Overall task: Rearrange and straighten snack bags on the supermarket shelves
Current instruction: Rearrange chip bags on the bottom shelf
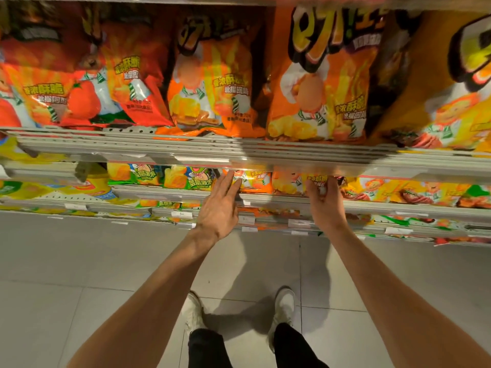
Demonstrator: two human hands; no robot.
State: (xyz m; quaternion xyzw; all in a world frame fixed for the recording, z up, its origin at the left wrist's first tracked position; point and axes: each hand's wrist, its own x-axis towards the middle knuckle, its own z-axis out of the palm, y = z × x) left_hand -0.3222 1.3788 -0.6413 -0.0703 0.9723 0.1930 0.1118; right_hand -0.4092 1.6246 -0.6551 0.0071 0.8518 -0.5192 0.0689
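Observation:
Both my hands reach into the second shelf [265, 200], below the top row of big bags. My left hand [220, 205] is open, its fingers spread flat against a small orange snack bag [255, 180]. My right hand [322, 200] has its fingers curled around the front of another small orange bag [316, 181] just to the right. Most of both bags is hidden under the shelf above. On the upper shelf stand large red bags [119, 75] at the left and large orange bags [318, 83] in the middle, some of them leaning.
Green and yellow bags [164, 177] sit left of my hands, more yellow-orange bags [414, 191] to the right. The upper shelf's edge [239, 151] juts out just above my hands. Lower shelves with price tags [182, 215] run beneath. My feet stand on grey floor tiles [79, 261].

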